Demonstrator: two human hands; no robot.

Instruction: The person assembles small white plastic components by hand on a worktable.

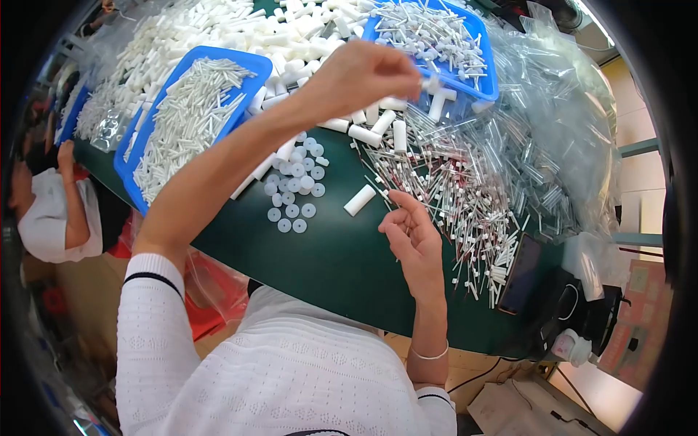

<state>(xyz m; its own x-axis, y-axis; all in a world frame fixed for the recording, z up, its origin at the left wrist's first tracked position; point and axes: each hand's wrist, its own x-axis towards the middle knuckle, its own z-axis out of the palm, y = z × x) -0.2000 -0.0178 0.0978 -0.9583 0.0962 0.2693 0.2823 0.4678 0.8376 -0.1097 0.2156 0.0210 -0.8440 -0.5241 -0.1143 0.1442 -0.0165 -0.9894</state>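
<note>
From where I'm watching, a blue tray [251, 76] of thin white tubes is sitting far left. My left hand [361, 75] is reaching over the green table [327, 254], fingers pinching a small white T-shaped piece [432, 85] beside the second blue tray [486, 73]. My right hand [411, 236] is lying open, touching the pile of thin sticks [465, 196]

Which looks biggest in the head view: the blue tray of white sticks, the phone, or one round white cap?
1. Blue tray of white sticks, by far.
2. Phone.
3. Round white cap.
The phone lies nearer the picture's rim, so its size is less sure.
</note>
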